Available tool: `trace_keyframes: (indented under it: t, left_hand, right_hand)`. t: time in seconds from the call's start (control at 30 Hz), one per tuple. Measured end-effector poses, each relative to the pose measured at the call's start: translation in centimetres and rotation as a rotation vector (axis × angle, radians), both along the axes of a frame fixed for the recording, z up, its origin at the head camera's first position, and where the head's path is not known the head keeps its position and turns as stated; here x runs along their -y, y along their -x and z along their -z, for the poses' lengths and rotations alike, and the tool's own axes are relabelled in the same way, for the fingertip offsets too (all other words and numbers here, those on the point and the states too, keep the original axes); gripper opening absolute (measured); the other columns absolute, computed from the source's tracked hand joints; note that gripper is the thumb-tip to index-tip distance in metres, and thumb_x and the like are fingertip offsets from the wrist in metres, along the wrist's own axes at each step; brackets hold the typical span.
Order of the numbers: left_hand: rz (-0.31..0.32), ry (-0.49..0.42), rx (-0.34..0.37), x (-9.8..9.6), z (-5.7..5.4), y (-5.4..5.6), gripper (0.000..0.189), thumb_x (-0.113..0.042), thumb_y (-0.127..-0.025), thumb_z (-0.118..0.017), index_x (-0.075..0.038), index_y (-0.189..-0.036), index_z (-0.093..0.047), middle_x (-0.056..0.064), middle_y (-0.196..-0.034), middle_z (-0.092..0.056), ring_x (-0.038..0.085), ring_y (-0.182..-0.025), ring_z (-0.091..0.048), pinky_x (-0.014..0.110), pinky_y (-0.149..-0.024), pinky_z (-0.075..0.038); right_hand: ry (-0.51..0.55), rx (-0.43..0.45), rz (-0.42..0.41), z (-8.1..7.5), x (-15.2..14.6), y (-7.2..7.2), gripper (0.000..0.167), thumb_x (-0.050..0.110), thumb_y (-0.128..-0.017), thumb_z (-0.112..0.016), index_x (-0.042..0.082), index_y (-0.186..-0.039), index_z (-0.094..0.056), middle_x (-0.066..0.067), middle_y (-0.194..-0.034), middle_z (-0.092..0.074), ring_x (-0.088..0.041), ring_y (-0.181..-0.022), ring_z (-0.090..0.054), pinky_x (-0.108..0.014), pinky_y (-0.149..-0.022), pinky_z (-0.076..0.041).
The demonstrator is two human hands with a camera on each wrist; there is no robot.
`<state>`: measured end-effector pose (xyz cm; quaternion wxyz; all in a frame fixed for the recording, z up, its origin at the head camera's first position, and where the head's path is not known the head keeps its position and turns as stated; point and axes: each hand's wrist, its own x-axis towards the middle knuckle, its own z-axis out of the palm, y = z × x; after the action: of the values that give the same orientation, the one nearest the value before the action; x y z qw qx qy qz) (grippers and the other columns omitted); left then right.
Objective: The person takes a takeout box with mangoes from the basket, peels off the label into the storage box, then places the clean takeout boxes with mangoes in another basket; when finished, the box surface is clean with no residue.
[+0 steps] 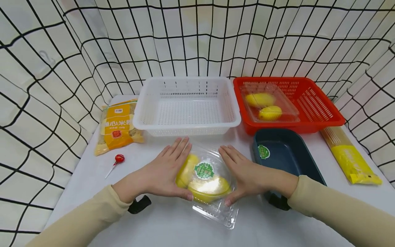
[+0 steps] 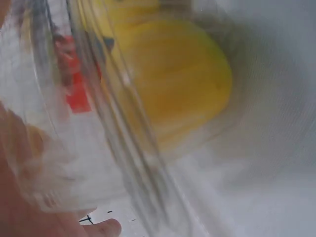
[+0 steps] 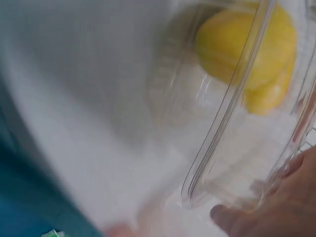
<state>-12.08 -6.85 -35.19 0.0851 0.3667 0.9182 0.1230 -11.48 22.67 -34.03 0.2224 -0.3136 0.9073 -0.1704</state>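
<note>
L hand (image 1: 166, 171) + R hand (image 1: 248, 173): fingers straight, uncurled, flanking clear box (image 1: 206, 179) w/ yellow fruit (image 1: 213, 187) | box btwn palms, prob. to steady both sides | dk tray (image 1: 284, 152) just R of grip

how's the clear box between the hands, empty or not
Not empty: the clear box holds yellow fruit, visible through its plastic.

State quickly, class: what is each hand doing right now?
Left hand: open, against the left side of the clear container.
Right hand: open, against its right side.
</note>
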Motion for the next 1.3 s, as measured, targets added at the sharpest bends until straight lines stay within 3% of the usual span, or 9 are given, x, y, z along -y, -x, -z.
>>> trace_keyframes:
  t: [0.23,0.37,0.6,0.73,1.0,1.3]
  left_hand:
    - [0.003,0.031,-0.022,-0.1,-0.2,0.1,0.137,-0.084,-0.07,-0.068,0.004,-0.162,-0.015,0.019,-0.172,-0.002,0.039,-0.16,0.0,0.063,-0.126,-0.018]
    - [-0.027,0.051,-0.045,-0.5,-0.1,-0.2,0.138,-0.087,-0.07,-0.065,0.005,-0.161,-0.018,0.021,-0.172,-0.007,0.04,-0.16,-0.006,0.062,-0.126,-0.02]
    - [-0.123,0.054,-0.11,-1.3,0.2,-1.0,0.14,-0.091,-0.068,-0.062,0.009,-0.158,-0.024,0.027,-0.169,-0.016,0.042,-0.158,-0.016,0.061,-0.122,-0.029]
    - [-0.162,0.054,-0.119,-1.7,0.3,-1.1,0.141,-0.093,-0.067,-0.06,0.01,-0.158,-0.025,0.029,-0.168,-0.017,0.045,-0.157,-0.018,0.061,-0.121,-0.03]
    - [-0.112,0.06,0.009,-0.5,-0.5,-0.4,0.14,-0.086,-0.069,-0.068,0.006,-0.161,-0.015,0.022,-0.171,-0.004,0.041,-0.16,-0.005,0.064,-0.125,-0.021]
    - [-0.097,0.026,0.009,-0.5,-0.2,-0.2,0.142,-0.085,-0.067,-0.069,0.008,-0.16,-0.016,0.024,-0.171,-0.008,0.042,-0.159,-0.006,0.055,-0.128,-0.019]
  right_hand:
    - [0.007,-0.014,-0.123,-0.2,-0.4,1.7,0.144,0.064,-0.064,-0.087,0.003,-0.164,-0.003,-0.017,-0.173,-0.002,-0.044,-0.159,0.005,-0.062,-0.125,-0.019]
    - [0.02,-0.005,-0.102,-0.1,-0.5,1.8,0.143,0.064,-0.064,-0.087,0.007,-0.165,-0.003,-0.014,-0.174,-0.001,-0.041,-0.16,0.007,-0.062,-0.126,-0.018]
    - [0.034,-0.05,-0.027,-0.1,-0.7,0.9,0.14,0.066,-0.068,-0.084,0.004,-0.165,-0.005,-0.017,-0.173,-0.002,-0.042,-0.159,0.003,-0.066,-0.125,-0.011]
    - [0.005,-0.077,0.011,-0.1,-0.9,0.6,0.139,0.067,-0.068,-0.083,0.005,-0.165,-0.004,-0.018,-0.173,0.001,-0.044,-0.159,0.0,-0.068,-0.124,-0.014]
    - [-0.04,-0.075,0.003,-0.4,-0.4,1.0,0.14,0.069,-0.067,-0.082,0.002,-0.164,-0.006,-0.019,-0.173,0.0,-0.044,-0.159,-0.001,-0.066,-0.123,-0.02]
    - [-0.032,-0.086,-0.026,-0.8,-0.3,1.6,0.137,0.071,-0.069,-0.08,0.002,-0.164,-0.009,-0.018,-0.173,-0.006,-0.042,-0.159,-0.008,-0.064,-0.123,-0.024]
